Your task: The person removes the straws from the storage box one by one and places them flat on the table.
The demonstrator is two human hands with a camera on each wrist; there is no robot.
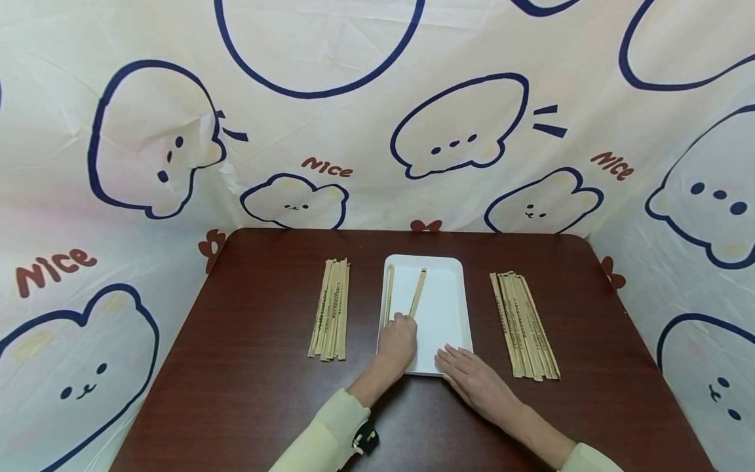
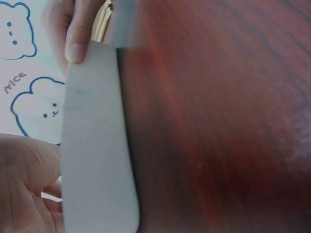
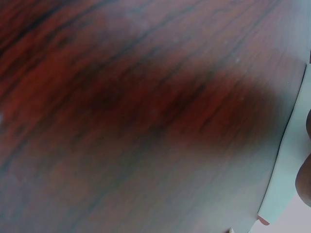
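Observation:
In the head view my left hand (image 1: 398, 341) grips the lower end of a narrow tan paper-wrapped stick (image 1: 417, 293), tilted over a white rectangular tray (image 1: 442, 308). A second such stick (image 1: 389, 292) lies along the tray's left side, its lower part hidden by that hand. My right hand (image 1: 472, 380) rests on the tray's near right corner with its fingers extended. In the left wrist view, the tray's near wall (image 2: 97, 136) stands between two hands, a thumb against it. The right wrist view shows only fingertips (image 3: 304, 179) over the tray's edge (image 3: 289, 160).
A bundle of wrapped sticks (image 1: 331, 311) with dark print lies left of the tray, and another bundle (image 1: 525, 328) lies right of it. All of it stands on a dark brown wooden table (image 1: 259, 367). A cartoon-printed cloth (image 1: 366, 131) encloses the table's back and sides.

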